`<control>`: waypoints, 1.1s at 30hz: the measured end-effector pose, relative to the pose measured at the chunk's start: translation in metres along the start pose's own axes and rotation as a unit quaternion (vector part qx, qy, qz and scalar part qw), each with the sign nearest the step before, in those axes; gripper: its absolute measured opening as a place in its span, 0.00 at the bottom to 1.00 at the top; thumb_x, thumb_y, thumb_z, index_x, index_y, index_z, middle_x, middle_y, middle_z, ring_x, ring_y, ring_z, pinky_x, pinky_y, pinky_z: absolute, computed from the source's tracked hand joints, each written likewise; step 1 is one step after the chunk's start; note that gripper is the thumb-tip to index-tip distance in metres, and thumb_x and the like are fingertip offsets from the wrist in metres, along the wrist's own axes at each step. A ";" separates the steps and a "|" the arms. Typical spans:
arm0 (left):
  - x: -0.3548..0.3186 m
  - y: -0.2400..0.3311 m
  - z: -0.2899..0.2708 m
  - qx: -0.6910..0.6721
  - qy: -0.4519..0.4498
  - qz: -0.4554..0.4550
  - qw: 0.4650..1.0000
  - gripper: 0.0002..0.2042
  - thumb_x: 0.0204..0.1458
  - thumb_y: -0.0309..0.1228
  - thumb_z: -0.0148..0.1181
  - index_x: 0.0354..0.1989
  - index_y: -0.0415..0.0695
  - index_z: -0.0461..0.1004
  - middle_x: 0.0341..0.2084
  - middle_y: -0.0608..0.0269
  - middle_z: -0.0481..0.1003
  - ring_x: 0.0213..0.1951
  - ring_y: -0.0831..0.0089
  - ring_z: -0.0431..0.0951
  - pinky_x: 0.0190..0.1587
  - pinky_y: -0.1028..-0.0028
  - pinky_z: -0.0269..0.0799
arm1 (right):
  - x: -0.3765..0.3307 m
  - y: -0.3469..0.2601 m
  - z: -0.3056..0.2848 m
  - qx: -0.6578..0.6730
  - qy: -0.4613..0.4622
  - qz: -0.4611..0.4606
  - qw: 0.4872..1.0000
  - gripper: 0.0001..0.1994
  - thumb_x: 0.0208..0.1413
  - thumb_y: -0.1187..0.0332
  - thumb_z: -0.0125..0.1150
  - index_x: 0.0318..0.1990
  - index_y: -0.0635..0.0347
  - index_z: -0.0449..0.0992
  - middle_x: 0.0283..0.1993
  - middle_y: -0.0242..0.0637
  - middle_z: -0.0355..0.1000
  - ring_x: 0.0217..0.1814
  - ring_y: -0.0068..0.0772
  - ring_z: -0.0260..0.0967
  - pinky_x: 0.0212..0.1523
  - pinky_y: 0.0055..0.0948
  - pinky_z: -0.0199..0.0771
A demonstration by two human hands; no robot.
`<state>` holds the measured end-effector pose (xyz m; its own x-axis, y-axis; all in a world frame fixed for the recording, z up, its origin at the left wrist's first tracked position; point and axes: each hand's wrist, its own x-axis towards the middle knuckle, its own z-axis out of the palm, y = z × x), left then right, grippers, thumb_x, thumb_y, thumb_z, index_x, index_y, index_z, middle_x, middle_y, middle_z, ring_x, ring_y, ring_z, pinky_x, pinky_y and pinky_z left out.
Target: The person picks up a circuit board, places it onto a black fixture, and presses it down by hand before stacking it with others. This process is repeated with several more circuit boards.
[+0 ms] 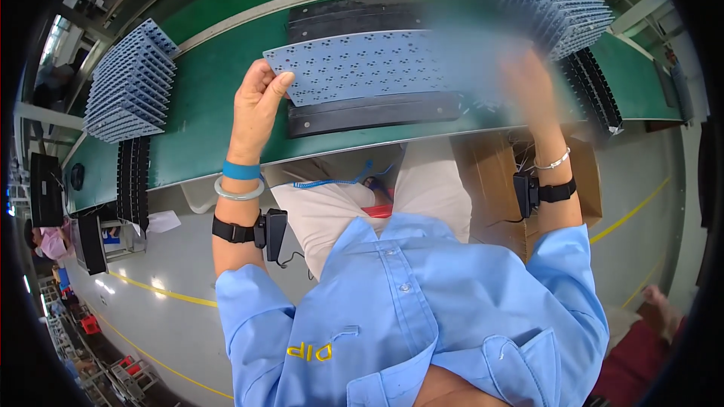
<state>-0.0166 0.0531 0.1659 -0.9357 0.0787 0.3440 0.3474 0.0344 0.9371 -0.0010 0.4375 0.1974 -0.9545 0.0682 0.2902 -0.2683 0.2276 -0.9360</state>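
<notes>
My left hand (260,98) pinches the left end of a long pale-blue circuit board (358,68), its thumb on top. The board is dotted with rows of small dark marks and lies slightly tilted over a black fixture with a far bar (354,16) and a near bar (369,114). Toward the board's right end is my right hand (534,90); its fingers are smeared, as is that end of the board, so the grip there is unclear. Small pale bits (489,101) lie on the bench near the right hand.
Stacked similar boards stand in a left rack (132,83) and a right rack (556,4) on the green bench (204,120). Black slotted strips run below the left rack (133,181) and right rack (592,90). A cardboard box (490,181) sits below the bench, right of my legs.
</notes>
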 end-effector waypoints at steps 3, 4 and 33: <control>0.009 -0.004 -0.002 0.009 -0.017 -0.015 1.000 0.08 0.54 0.30 0.57 0.38 0.40 0.70 0.30 0.70 0.72 0.32 0.84 0.68 0.35 0.82 0.64 | 0.011 0.006 -0.002 -0.094 -0.015 -0.034 0.995 0.12 0.54 0.68 0.58 0.45 0.62 0.72 0.34 0.27 0.71 0.26 0.13 0.61 0.22 0.13 0.62; 0.015 -0.008 -0.005 0.022 -0.029 -0.024 0.999 0.08 0.54 0.30 0.56 0.38 0.40 0.70 0.30 0.70 0.72 0.32 0.84 0.68 0.35 0.82 0.64 | 0.013 0.007 -0.007 -0.143 -0.018 -0.049 0.988 0.12 0.54 0.68 0.58 0.44 0.62 0.72 0.33 0.27 0.71 0.25 0.13 0.61 0.21 0.13 0.61; -0.077 0.033 -0.072 -0.213 0.275 0.033 0.937 0.13 0.58 0.29 0.48 0.49 0.37 0.62 0.44 0.58 0.70 0.44 0.72 0.72 0.47 0.73 0.67 | 0.042 -0.034 0.152 -0.289 -0.361 -0.171 0.870 0.12 0.50 0.61 0.60 0.38 0.58 0.73 0.33 0.38 0.72 0.37 0.37 0.71 0.38 0.33 0.69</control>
<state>0.0623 -0.0234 0.1748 -0.8437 -0.4636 0.2707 0.4595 -0.3628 0.8107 -0.0517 0.2845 0.2113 -0.7199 -0.6806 0.1365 -0.6424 0.5787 -0.5024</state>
